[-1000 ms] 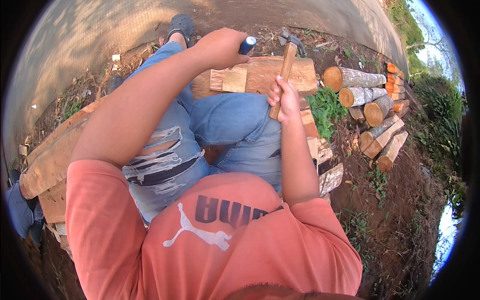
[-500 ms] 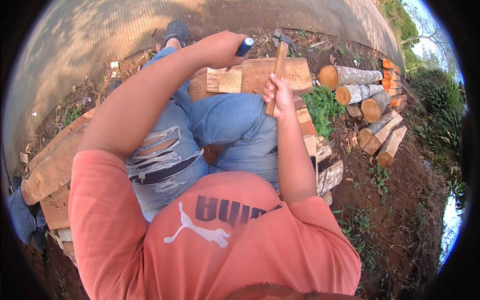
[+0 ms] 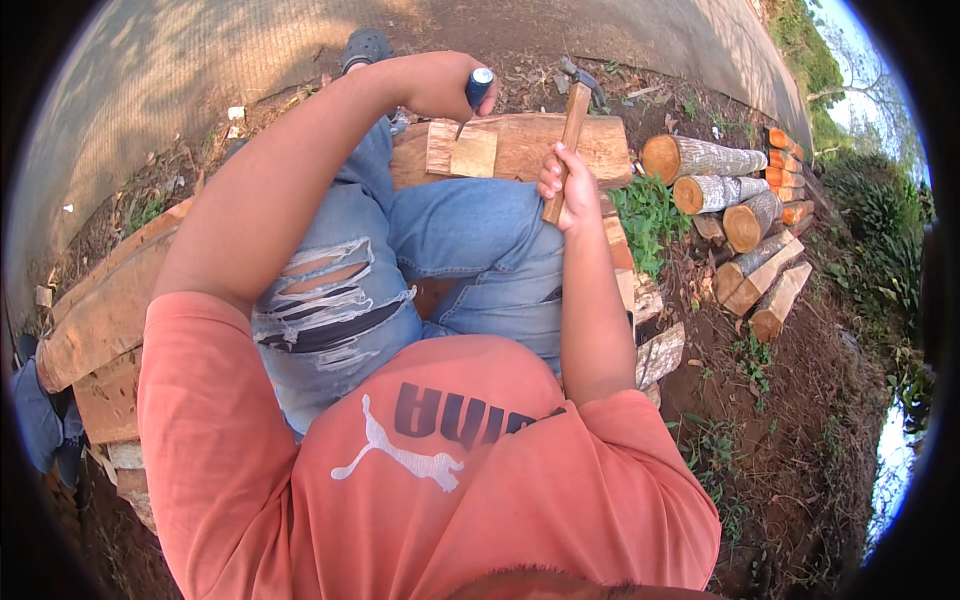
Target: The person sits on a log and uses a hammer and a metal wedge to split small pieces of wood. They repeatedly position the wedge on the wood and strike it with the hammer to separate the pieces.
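Observation:
My left hand [image 3: 447, 84] is closed around the dark blue handle of a chisel [image 3: 481, 86], which has a pale metal cap. Its thin blade slants down to the far edge of a small pale wood block [image 3: 474, 153]; whether the tip touches is hard to make out. That block lies on a split log [image 3: 560, 143] beyond my knees. In my right hand [image 3: 573, 190] is a claw hammer [image 3: 577, 117], gripped by the lower part of its wooden handle over my thigh. Its metal head points up and away, apart from the chisel.
Cut logs [image 3: 705, 156] are stacked on the soil to the right, beside green weeds [image 3: 646, 220]. Long timber pieces [image 3: 110, 305] lie at my left. A paved surface [image 3: 500, 30] stretches beyond the log. Another person's jeans-clad leg [image 3: 38, 415] shows at the far left.
The whole view has shifted slightly. My left hand and the chisel have moved a little left and away relative to the wood block. My right hand keeps its hold on the hammer.

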